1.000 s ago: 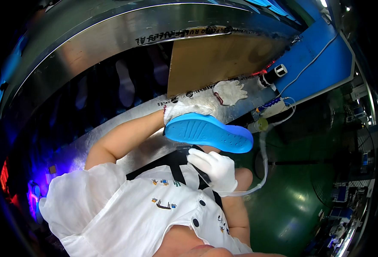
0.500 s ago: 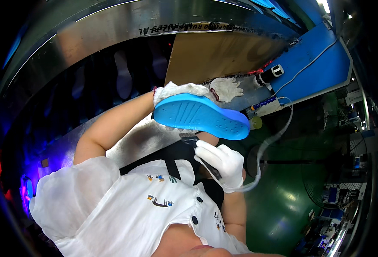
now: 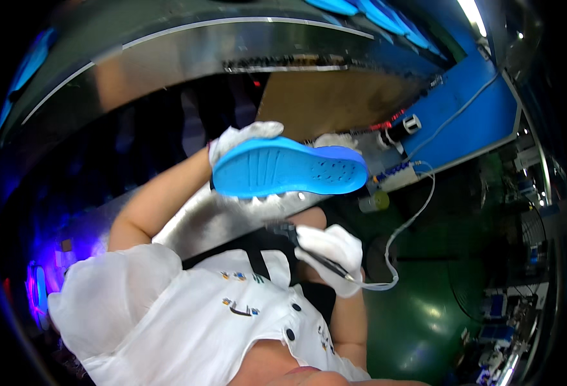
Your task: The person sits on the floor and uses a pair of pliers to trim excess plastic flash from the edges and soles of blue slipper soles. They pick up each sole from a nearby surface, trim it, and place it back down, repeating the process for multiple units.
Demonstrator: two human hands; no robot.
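Observation:
A blue foam shoe sole [image 3: 277, 170] is held up in front of me, its grooved and dotted face showing. My left hand [image 3: 241, 140], in a white glove, is closed around its far edge, with fingertips showing below the near edge. My gloved right hand [image 3: 335, 248] grips a black-handled brush [image 3: 325, 260], its head blurred by motion and apart from the sole. From the handle's end runs a clear hose [image 3: 393, 254].
Beyond the sole, more soles [image 3: 193, 122] lie in a dark metal-edged machine beside a brown board [image 3: 328, 96]. A spare white glove [image 3: 335, 140], a blue panel [image 3: 454, 122] and a small yellowish container [image 3: 378, 201] stand to the right. A metal ledge [image 3: 193, 222] runs below the sole.
The sole has shifted slightly left and turned more level. My right hand has rotated, bringing the brush lower and away from the sole's near edge.

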